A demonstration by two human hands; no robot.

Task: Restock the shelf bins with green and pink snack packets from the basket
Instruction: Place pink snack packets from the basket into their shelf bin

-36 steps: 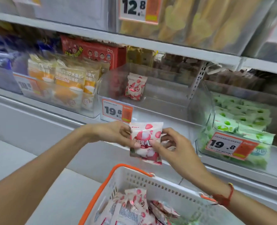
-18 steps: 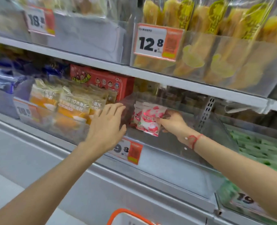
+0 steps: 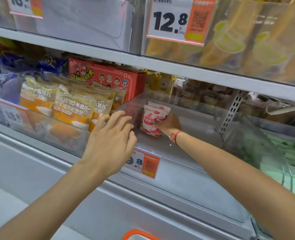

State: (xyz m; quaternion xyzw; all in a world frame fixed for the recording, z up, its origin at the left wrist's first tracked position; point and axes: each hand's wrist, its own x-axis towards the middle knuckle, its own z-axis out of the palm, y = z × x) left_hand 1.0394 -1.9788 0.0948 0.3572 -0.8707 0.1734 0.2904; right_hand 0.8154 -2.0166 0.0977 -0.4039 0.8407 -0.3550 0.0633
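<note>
shelf: grey store shelf [image 3: 160, 66]; clear bins, orange price tags
left hand [image 3: 112, 141]: fingers spread straight on clear bin [image 3: 191, 108] front corner
right hand [image 3: 169, 122]: fingers pinch pink snack packet [image 3: 152, 118], upright inside bin

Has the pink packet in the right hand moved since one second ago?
Yes. The pink packet, then held above the basket, now stands inside the clear bin, behind the orange price tag, gripped by the right hand.

Only the orange basket rim [image 3: 139, 234] peeks in at the bottom edge, and the left hand [image 3: 111, 144] covers the price tag's [image 3: 142, 162] first digit.
</note>
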